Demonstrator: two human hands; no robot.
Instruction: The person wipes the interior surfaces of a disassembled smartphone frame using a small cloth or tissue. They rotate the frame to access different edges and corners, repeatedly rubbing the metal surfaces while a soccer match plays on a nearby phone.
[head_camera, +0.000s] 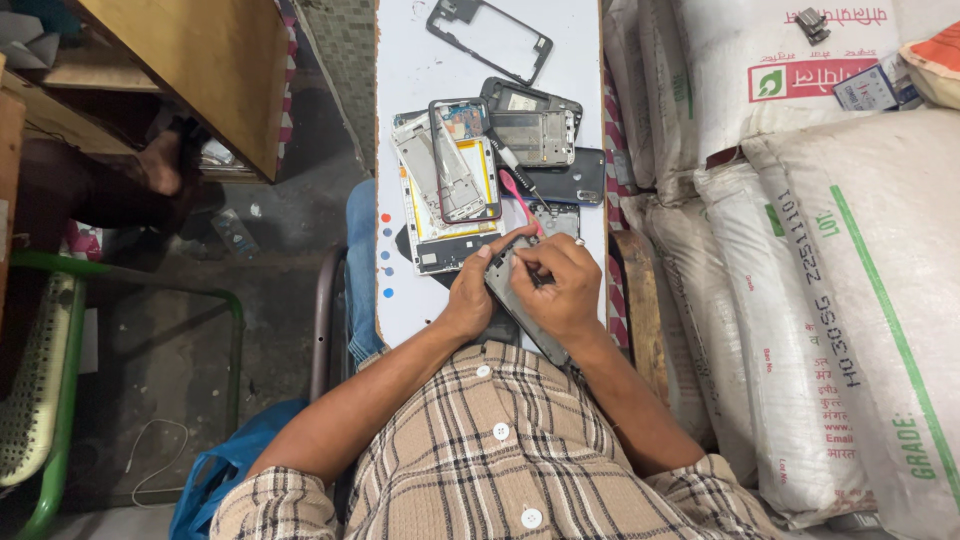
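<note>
Both hands meet at the near end of a narrow white bench (420, 60), low in the head view. The left hand (470, 295) is curled around the left edge of a dark grey phone body (512, 300), thumb on top and fingers underneath, holding it tilted above the bench edge. The right hand (560, 285) is closed over the upper right of the same phone body, its fingertips pinched together on the face of it; it seems to grip a small tool there, though the fingers hide most of it. A ring shows on 1 finger of the right hand.

Just beyond the hands lies a heap of phone parts. A white-backed phone chassis (450, 215) with a yellow-edged panel lies nearest, touching the left hand's fingertips. A silver mid-frame (440, 170) lies across it at a slant. A pink pry tool (520, 200) lies just right of that, and a screwdriver (512, 162) crosses above it. A metal-shielded phone back (535, 130) and a black phone cover (570, 180) lie behind. At the far end, well apart, lies an empty black phone frame (490, 38).

White woven sacks (830, 300) are stacked to the right of the bench. A green metal chair (50, 370) stands at far left.
</note>
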